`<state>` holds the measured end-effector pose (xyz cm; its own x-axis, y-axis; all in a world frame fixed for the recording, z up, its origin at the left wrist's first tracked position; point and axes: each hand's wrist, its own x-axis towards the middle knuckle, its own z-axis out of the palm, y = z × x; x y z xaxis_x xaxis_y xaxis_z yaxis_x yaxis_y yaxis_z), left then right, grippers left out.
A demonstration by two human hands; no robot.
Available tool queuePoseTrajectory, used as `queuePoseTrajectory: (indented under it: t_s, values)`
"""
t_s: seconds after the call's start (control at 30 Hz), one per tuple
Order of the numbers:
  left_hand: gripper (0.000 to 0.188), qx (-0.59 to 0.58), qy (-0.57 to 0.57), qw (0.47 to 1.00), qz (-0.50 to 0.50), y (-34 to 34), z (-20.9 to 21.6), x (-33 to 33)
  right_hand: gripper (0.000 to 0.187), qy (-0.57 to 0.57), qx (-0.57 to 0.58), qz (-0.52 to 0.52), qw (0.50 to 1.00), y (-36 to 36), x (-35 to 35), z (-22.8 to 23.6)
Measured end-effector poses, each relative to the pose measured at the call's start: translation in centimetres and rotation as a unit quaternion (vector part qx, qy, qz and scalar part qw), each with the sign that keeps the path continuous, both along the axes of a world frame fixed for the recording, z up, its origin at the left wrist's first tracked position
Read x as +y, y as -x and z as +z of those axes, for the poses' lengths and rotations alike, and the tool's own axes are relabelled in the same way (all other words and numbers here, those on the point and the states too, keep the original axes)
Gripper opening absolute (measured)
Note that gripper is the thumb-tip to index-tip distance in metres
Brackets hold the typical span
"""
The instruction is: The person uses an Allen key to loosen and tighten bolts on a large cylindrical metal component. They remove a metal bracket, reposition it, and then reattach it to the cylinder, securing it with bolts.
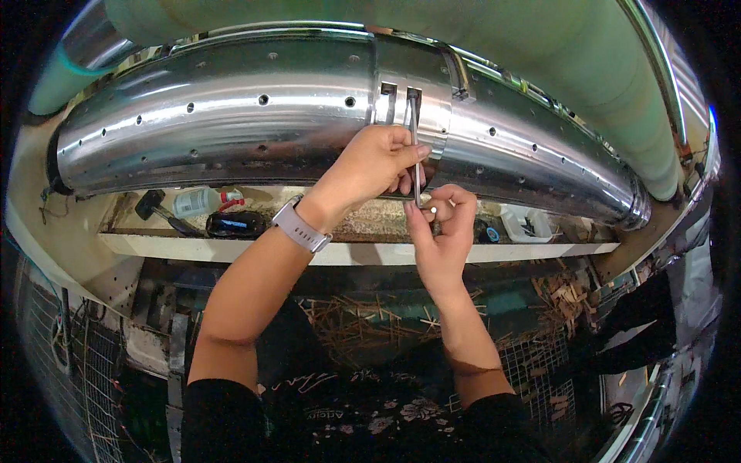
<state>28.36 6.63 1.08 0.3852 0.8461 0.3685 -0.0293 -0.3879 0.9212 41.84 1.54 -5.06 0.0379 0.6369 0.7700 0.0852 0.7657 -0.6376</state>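
A person's left hand pinches a slim metal rod between thumb and fingers in front of a large, shiny metal roller, while the right hand curls half closed at the rod's lower end; whether it truly grips there, the view does not tell. The rod stands nearly upright before the roller's middle, its top at the right-hand of two dark slots cut in the roller's band. The likeliest mishap is a slip: if the tip is poorly seated or pushed at an angle, the rod could jump out, scratching the roller or knocking the knuckles against it. A loosened pinch could also drop it onto the cluttered ledge below the roller, where a hammer and a bottle lie to the left and a white tray to the right, or further down among wood slivers. A wristwatch on the left arm might graze the roller if that arm swings upward. Hard to make out are the depth of the slots, the rod's seating and a pale round spot between the right fingers; the left hand covers part of the roller, and the tray's small contents blur together.
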Motion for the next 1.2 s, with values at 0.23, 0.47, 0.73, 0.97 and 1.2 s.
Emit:
queuePoseTrajectory:
  t_s: [0.23,0.47,0.73,0.97,1.2]
  values:
    - [0.021,-0.026,-0.007,1.000,0.006,-0.5,-0.4,0.4,0.040,0.279,0.181,0.520,0.787,-0.9,0.4,-0.2]
    - [0.021,-0.046,0.015,0.999,0.005,-0.2,0.0,0.1,0.025,-0.075,-0.202,-0.148,0.965,0.6,1.6,-1.0]
    - [0.025,-0.032,0.000,0.999,0.031,-0.3,0.1,-0.1,0.029,0.219,-0.030,0.321,0.921,-2.6,1.4,2.5]
    - [0.026,-0.042,-0.010,0.999,0.009,-0.3,-0.1,0.2,0.021,0.273,-0.074,0.336,0.898,-3.7,3.0,3.5]
    - [0.022,-0.035,-0.041,0.997,0.062,-1.0,-0.3,-0.2,0.019,0.308,-0.078,0.296,0.901,-4.1,2.9,4.4]
